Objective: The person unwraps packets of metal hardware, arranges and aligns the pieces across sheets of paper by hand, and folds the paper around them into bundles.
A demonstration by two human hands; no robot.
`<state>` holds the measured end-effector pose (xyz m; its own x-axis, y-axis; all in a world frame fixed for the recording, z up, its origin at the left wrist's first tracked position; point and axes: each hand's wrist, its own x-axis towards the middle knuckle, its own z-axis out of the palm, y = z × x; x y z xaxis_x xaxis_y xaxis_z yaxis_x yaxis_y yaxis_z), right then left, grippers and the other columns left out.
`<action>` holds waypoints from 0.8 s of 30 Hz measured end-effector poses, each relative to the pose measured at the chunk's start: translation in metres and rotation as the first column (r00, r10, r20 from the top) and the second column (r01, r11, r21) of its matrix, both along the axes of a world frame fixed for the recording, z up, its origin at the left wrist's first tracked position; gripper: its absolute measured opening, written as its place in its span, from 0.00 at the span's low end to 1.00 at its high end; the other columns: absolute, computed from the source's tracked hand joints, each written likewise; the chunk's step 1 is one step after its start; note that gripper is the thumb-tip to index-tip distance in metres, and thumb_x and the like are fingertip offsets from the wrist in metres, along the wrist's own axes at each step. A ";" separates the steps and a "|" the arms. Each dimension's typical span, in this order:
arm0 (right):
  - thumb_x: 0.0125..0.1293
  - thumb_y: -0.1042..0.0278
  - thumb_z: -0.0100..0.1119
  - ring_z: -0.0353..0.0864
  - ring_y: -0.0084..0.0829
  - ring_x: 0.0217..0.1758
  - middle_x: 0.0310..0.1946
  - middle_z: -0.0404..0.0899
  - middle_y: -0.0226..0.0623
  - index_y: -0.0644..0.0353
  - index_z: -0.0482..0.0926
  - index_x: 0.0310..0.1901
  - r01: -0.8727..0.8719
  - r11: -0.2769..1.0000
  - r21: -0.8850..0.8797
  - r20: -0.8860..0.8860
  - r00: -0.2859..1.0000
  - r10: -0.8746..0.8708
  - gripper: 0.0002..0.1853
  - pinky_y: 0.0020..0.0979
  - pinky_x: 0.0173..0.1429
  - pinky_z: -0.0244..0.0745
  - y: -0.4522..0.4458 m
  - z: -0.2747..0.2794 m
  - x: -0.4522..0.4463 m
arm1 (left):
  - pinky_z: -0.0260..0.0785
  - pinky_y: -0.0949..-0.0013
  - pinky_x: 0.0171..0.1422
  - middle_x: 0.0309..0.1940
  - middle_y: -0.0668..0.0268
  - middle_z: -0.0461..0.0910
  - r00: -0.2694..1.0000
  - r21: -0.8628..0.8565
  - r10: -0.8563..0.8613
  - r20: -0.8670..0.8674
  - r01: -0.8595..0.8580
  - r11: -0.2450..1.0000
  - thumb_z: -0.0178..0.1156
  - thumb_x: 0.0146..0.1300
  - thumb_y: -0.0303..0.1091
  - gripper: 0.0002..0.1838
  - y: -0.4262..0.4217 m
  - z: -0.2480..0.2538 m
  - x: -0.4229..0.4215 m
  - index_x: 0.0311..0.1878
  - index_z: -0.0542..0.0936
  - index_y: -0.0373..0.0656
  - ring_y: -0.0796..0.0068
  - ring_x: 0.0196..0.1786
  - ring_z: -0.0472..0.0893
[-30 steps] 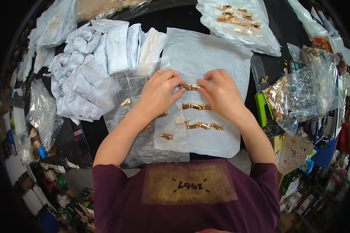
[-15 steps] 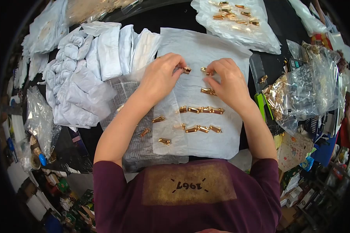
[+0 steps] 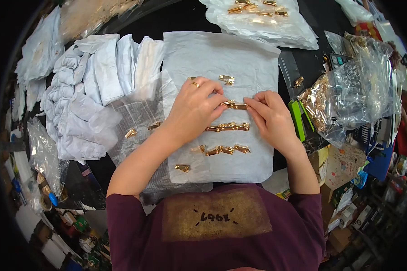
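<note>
Small gold metal fittings lie in rows on a sheet of white tissue paper (image 3: 221, 49). My left hand (image 3: 199, 106), with a ring on one finger, pinches the left end of a short row of gold fittings (image 3: 235, 105). At the row's right end, the fingertips of my right hand (image 3: 272, 117) are closed against it. Nearer to me are a lower row of fittings (image 3: 228, 127) and a more uneven one (image 3: 226, 150). Beyond the hands lies a single fitting (image 3: 227, 79); another (image 3: 191, 78) is partly hidden by my left hand.
Folded white paper bundles (image 3: 108, 72) are heaped on the left. Thin wrapping sheet (image 3: 135, 122) with loose fittings lies under my left forearm. At the right are a green stapler-like object (image 3: 298, 119) and clear bags (image 3: 352, 90). More fittings sit on stacked paper (image 3: 257, 29) at the back.
Both hands have come down toward me from the top fittings to the row below, closing on its two ends. A fitting now lies released on the paper above. The camera view has shifted slightly.
</note>
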<state>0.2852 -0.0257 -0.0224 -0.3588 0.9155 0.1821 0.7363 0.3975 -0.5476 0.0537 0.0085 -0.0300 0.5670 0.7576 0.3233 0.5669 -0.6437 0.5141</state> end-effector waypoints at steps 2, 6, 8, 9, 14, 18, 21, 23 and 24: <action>0.58 0.79 0.67 0.81 0.36 0.41 0.39 0.81 0.37 0.63 0.84 0.44 -0.011 0.999 0.033 0.004 1.000 0.011 0.11 0.33 0.43 0.76 0.000 0.001 -0.001 | 0.69 0.61 0.53 0.39 0.65 0.79 1.000 0.021 -0.010 -0.017 0.011 1.000 0.67 0.57 0.29 0.07 -0.002 -0.002 -0.001 0.38 0.83 0.41 0.62 0.47 0.78; 0.54 0.80 0.67 0.81 0.37 0.41 0.40 0.81 0.36 0.62 0.84 0.42 -0.061 0.990 0.126 0.021 0.998 0.059 0.12 0.34 0.43 0.77 0.001 0.002 -0.004 | 0.69 0.60 0.52 0.39 0.64 0.79 0.997 -0.052 0.080 -0.009 -0.080 0.995 0.66 0.58 0.28 0.06 -0.003 0.005 -0.003 0.38 0.81 0.40 0.61 0.46 0.79; 0.52 0.81 0.68 0.81 0.38 0.41 0.40 0.81 0.36 0.62 0.83 0.39 -0.102 0.978 0.181 0.038 0.995 0.097 0.11 0.35 0.43 0.77 0.001 0.001 -0.006 | 0.69 0.61 0.53 0.40 0.64 0.80 0.997 -0.047 0.077 -0.011 -0.078 0.996 0.66 0.58 0.27 0.07 -0.002 0.004 -0.004 0.39 0.80 0.41 0.61 0.47 0.79; 0.52 0.81 0.68 0.81 0.38 0.41 0.40 0.81 0.36 0.62 0.83 0.39 -0.102 0.978 0.182 0.038 0.995 0.096 0.11 0.35 0.43 0.77 0.002 0.002 -0.006 | 0.70 0.61 0.54 0.42 0.64 0.80 0.997 -0.042 0.074 -0.010 -0.074 0.996 0.66 0.58 0.27 0.08 -0.001 0.003 -0.004 0.41 0.80 0.42 0.60 0.47 0.80; 0.51 0.81 0.67 0.81 0.38 0.40 0.40 0.81 0.36 0.61 0.81 0.36 -0.136 0.981 0.141 0.018 0.991 0.135 0.10 0.35 0.43 0.77 0.004 0.005 -0.004 | 0.70 0.61 0.54 0.40 0.64 0.82 0.988 -0.117 0.154 -0.010 -0.154 0.981 0.63 0.61 0.25 0.08 -0.017 0.031 -0.013 0.44 0.79 0.43 0.59 0.49 0.80; 0.51 0.80 0.67 0.80 0.39 0.43 0.39 0.79 0.36 0.61 0.81 0.35 -0.122 0.979 0.164 0.025 0.992 0.120 0.09 0.37 0.46 0.75 0.010 0.008 -0.004 | 0.68 0.60 0.57 0.41 0.65 0.82 0.998 -0.169 0.068 -0.012 -0.069 0.983 0.62 0.63 0.26 0.08 -0.028 0.017 -0.035 0.45 0.79 0.44 0.61 0.49 0.80; 0.51 0.77 0.67 0.78 0.39 0.43 0.38 0.78 0.35 0.61 0.81 0.35 -0.108 0.963 0.246 0.086 0.992 0.089 0.08 0.39 0.47 0.74 0.011 0.012 -0.008 | 0.66 0.59 0.59 0.39 0.66 0.81 0.993 -0.034 0.064 -0.101 -0.068 0.997 0.62 0.64 0.28 0.07 -0.029 0.018 -0.040 0.44 0.79 0.44 0.63 0.47 0.80; 0.53 0.76 0.68 0.78 0.39 0.46 0.39 0.77 0.35 0.61 0.81 0.35 -0.120 0.978 0.172 0.030 0.993 0.116 0.08 0.40 0.50 0.72 0.002 0.018 -0.016 | 0.65 0.59 0.60 0.38 0.66 0.81 0.987 0.031 0.070 -0.144 -0.067 0.997 0.62 0.64 0.28 0.06 -0.029 0.018 -0.044 0.44 0.79 0.45 0.64 0.46 0.79; 0.53 0.75 0.68 0.77 0.39 0.47 0.39 0.77 0.35 0.61 0.81 0.36 -0.126 0.983 0.137 0.001 0.992 0.127 0.08 0.40 0.52 0.72 -0.002 0.019 -0.021 | 0.64 0.58 0.60 0.37 0.66 0.81 0.983 0.062 0.065 -0.174 -0.055 0.997 0.63 0.64 0.29 0.06 -0.028 0.018 -0.045 0.44 0.80 0.45 0.65 0.45 0.79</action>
